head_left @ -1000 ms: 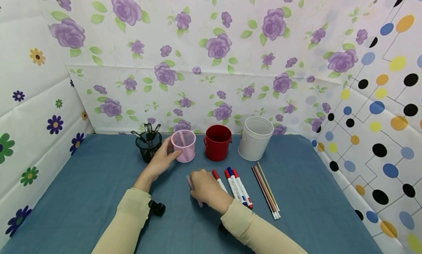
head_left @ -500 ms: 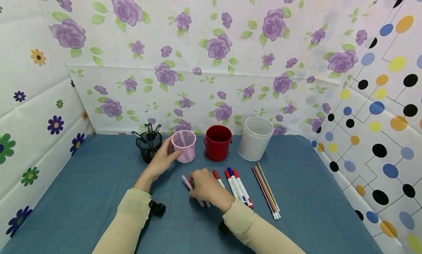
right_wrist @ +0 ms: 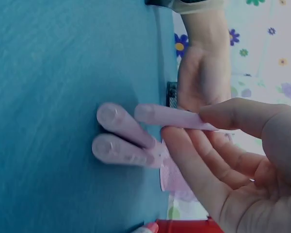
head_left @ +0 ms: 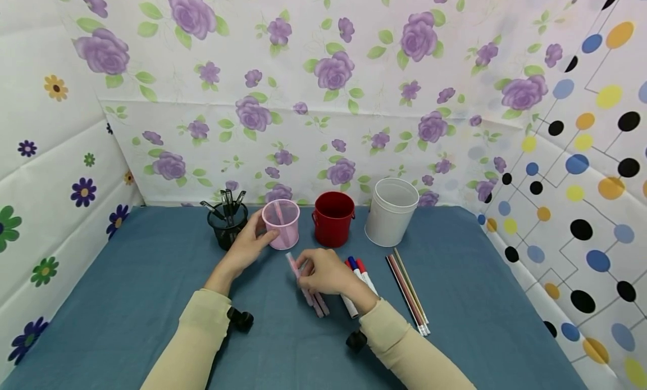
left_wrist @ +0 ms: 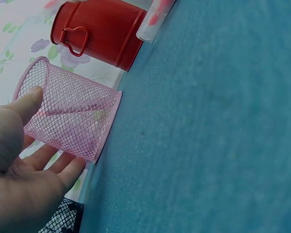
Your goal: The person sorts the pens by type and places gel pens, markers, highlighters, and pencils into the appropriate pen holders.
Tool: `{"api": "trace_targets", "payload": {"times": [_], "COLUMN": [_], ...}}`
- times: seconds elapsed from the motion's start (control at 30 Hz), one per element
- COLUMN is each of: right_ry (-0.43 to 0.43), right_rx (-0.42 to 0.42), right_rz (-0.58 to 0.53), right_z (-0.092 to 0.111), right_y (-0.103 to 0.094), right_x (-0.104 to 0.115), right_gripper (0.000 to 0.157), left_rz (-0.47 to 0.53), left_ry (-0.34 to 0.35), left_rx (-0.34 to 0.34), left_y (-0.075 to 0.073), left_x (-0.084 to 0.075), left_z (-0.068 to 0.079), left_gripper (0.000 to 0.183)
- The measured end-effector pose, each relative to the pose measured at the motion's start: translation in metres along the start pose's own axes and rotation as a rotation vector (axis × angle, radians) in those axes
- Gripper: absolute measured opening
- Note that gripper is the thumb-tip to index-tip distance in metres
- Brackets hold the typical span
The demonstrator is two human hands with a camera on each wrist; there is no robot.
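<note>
Blue cloth (flowered backdrop behind)

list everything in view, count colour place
tablecloth: one, blue, underneath
backdrops: three, patterned, back and sides
black mesh cup: one, black, back left
utensils: several, dark, inside it
pink mesh cup: one, pink, back centre-left
bucket: one, red, back middle
bin: one, white, back right
cup pen: one, pinkish, in pink mesh cup
loose pens: two, pink, on tablecloth
held pen: one, pink, beside loose pens
markers: at least three, white, red/blue caps, mid-table, partly hidden
pencils: about three, mixed colours, right of markers
sleeves: two, cream, forearms
wrist cameras: two, black, wrists
left hand: one, holding pink mesh cup
right hand: one, pinching held pen
</note>
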State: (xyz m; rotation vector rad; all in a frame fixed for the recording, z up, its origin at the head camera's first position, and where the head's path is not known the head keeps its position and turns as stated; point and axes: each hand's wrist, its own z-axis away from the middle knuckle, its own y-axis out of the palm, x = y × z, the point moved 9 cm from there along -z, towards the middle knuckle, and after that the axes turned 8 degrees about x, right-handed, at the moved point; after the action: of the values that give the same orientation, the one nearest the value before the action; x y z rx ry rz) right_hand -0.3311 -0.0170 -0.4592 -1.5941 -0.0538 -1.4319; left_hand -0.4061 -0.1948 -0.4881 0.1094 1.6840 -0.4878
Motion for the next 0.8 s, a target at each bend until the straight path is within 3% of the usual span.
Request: {"api": "trace_targets", "payload": {"times": [0.47,0.8], "right_ry": [-0.156,-0.177], "right_rx": [-0.129,-0.276], "right_rz": [-0.096,-0.093], "right_z": [0.006,0.004], "right_y": [-0.034,-0.069], "right_x": [-0.002,-0.007], "right_gripper": [0.029,0.026], "left_rz": [0.001,0.011], "left_ry": [-0.004,-0.004], "left_rx": [0.006,0.008], "left_y": [0.001,0.001], "left_x": [0.001,0.001], "left_z": [-0.002,-0.001], "left_gripper": [0.074,0.075]}}
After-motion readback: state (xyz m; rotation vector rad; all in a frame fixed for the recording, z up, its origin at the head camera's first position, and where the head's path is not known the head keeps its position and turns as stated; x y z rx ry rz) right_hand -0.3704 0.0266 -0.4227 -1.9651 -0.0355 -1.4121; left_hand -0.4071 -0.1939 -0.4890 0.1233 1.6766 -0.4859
